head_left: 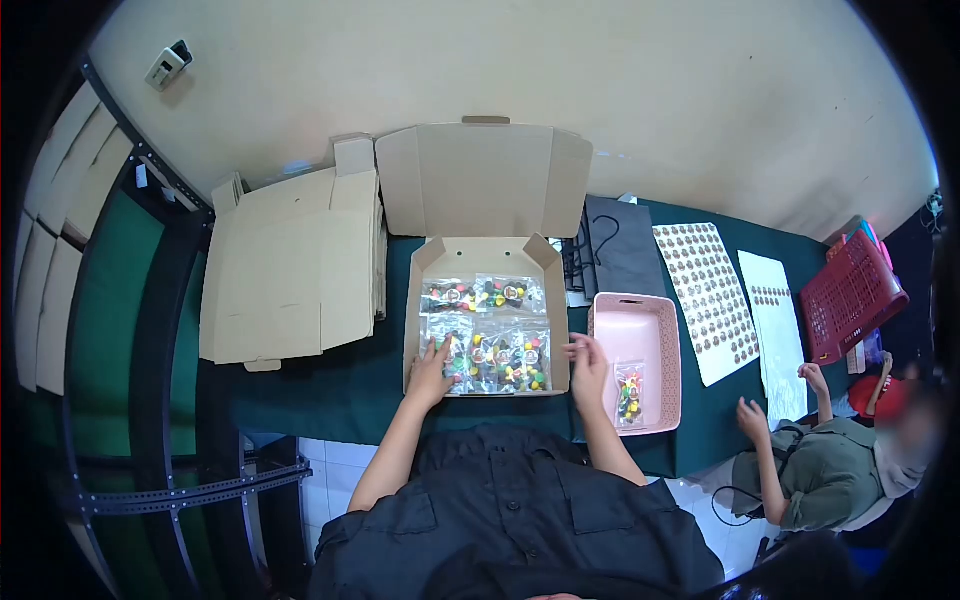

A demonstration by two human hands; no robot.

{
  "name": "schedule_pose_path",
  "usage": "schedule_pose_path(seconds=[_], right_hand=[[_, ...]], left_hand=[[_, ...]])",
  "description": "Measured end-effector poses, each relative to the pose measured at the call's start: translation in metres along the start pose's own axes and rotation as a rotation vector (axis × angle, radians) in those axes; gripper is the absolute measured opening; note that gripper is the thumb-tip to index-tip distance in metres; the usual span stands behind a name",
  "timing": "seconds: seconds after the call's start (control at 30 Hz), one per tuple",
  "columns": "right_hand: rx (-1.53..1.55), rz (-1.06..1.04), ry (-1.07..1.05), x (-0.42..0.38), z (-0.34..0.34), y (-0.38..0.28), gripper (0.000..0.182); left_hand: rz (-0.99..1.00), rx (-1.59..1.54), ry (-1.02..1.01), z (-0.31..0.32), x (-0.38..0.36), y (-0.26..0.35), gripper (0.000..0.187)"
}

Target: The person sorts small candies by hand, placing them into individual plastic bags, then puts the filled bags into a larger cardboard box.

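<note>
An open cardboard box stands before me with its lid raised at the back. Inside lie several clear bags of colourful round pieces, in two rows. My left hand rests in the box's front left corner, fingers stretched over a bag there. Just beyond the box's right wall is my right hand, its fingers apart and nothing visible in them. Beside that hand sits a pink plastic basket, holding a single similar clear bag.
Flattened cardboard boxes are stacked at left. Dark paper bags, a sticker sheet and a second sheet lie to the right. Farther right are a maroon basket and another person. Metal shelving stands at far left.
</note>
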State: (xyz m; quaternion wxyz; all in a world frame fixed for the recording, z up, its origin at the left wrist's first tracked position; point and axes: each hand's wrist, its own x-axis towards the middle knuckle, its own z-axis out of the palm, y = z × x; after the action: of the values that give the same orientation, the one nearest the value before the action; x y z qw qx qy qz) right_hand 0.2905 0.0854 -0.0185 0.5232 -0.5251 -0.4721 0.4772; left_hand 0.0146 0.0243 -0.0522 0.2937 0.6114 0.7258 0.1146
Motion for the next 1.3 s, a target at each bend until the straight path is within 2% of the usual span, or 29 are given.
schedule_pose_path(seconds=[0.07,0.13,0.17,0.23,0.27,0.33,0.37,0.43,0.47,0.53,0.57,0.63,0.67,0.73,0.77,0.8,0.83,0.87,0.93,0.97,1.0,1.07,1.13,1.2,1.27,1.3], right_hand=[[-0.137,-0.099,0.2,0.006,-0.024,-0.006,0.021],[-0.372,-0.06,0.326,0.014,-0.061,0.007,0.024],[-0.374,-0.062,0.329,0.019,-0.085,0.028,0.024],[-1.021,-0.088,0.458,0.019,-0.128,0.073,0.036],[-1.022,-0.092,0.473,0.013,-0.133,0.071,0.036],[-1.218,0.242,0.417,-0.001,-0.142,0.063,0.054],[-1.212,0.239,0.447,-0.008,-0.144,0.059,0.054],[-1.013,0.286,0.304,-0.018,-0.15,0.05,0.063],[-0.785,0.325,0.339,-0.012,-0.159,0.071,0.065],[-0.675,0.18,0.402,-0.01,-0.146,0.046,0.059],[-0.67,0.174,0.427,-0.007,-0.136,0.034,0.059],[-0.392,-0.11,0.516,0.002,-0.109,0.004,0.05],[-0.39,-0.111,0.474,0.001,-0.086,-0.035,0.043],[-0.524,-0.053,0.312,0.004,-0.062,-0.069,0.044],[-0.486,-0.097,0.249,0.012,-0.057,-0.048,0.045],[-0.445,-0.041,0.163,0.01,-0.039,-0.06,0.042],[-0.203,-0.053,0.067,0.01,-0.023,-0.057,0.041],[0.04,-0.059,-0.033,0.005,-0.007,-0.052,0.04],[0.156,-0.028,-0.174,-0.003,0.021,-0.043,0.04],[0.196,0.007,-0.224,-0.007,0.033,-0.03,0.042],[0.233,0.243,-0.375,-0.016,0.035,-0.052,0.027],[0.32,0.249,-0.305,-0.028,0.051,-0.037,0.029],[0.336,0.237,-0.364,-0.033,0.052,-0.028,0.028],[0.356,0.24,-0.408,-0.04,0.055,-0.023,0.027],[0.166,0.058,-0.317,-0.036,0.056,-0.021,0.028],[0.199,0.065,-0.323,-0.035,0.054,-0.028,0.03]], left_hand=[[-0.044,0.071,-0.003,-0.006,-0.004,0.01,0.081],[-0.017,0.042,0.025,-0.003,-0.005,0.008,0.079],[0.009,0.014,0.054,-0.001,-0.005,0.007,0.076],[0.02,-0.025,0.067,-0.002,-0.007,0.008,0.075],[0.029,-0.06,0.079,-0.003,-0.007,0.009,0.073],[0.101,-0.077,0.112,-0.006,-0.011,0.011,0.071],[0.082,-0.15,0.141,-0.007,-0.012,0.012,0.069],[0.074,-0.241,0.21,-0.01,-0.011,0.016,0.066],[0.079,-0.261,0.25,-0.011,-0.009,0.018,0.064],[0.154,-0.3,0.285,-0.016,-0.01,0.025,0.061],[0.186,-0.334,0.311,-0.019,-0.01,0.029,0.058],[0.229,-0.36,0.277,-0.021,-0.009,0.038,0.056],[0.251,-0.388,0.252,-0.023,-0.008,0.045,0.054],[0.242,-0.415,0.234,-0.03,-0.013,0.069,0.051],[0.294,-0.424,0.183,-0.03,-0.013,0.077,0.05],[0.344,-0.431,0.136,-0.03,-0.012,0.084,0.05],[0.428,-0.452,0.153,-0.028,-0.011,0.091,0.05],[0.424,-0.445,0.163,-0.027,-0.013,0.099,0.05],[0.404,-0.794,-0.019,-0.027,-0.019,0.114,0.052],[0.27,-0.902,-0.061,-0.013,-0.019,0.106,0.058],[0.258,-0.899,-0.048,-0.012,-0.023,0.108,0.058],[0.338,-0.925,0.048,-0.013,-0.029,0.113,0.059],[0.26,-0.901,0.105,-0.017,-0.031,0.115,0.058],[0.197,-1.208,0.035,-0.014,-0.031,0.111,0.05],[0.223,-1.192,0.064,-0.017,-0.03,0.111,0.042],[0.222,-1.238,0.03,-0.018,-0.028,0.111,0.042]])
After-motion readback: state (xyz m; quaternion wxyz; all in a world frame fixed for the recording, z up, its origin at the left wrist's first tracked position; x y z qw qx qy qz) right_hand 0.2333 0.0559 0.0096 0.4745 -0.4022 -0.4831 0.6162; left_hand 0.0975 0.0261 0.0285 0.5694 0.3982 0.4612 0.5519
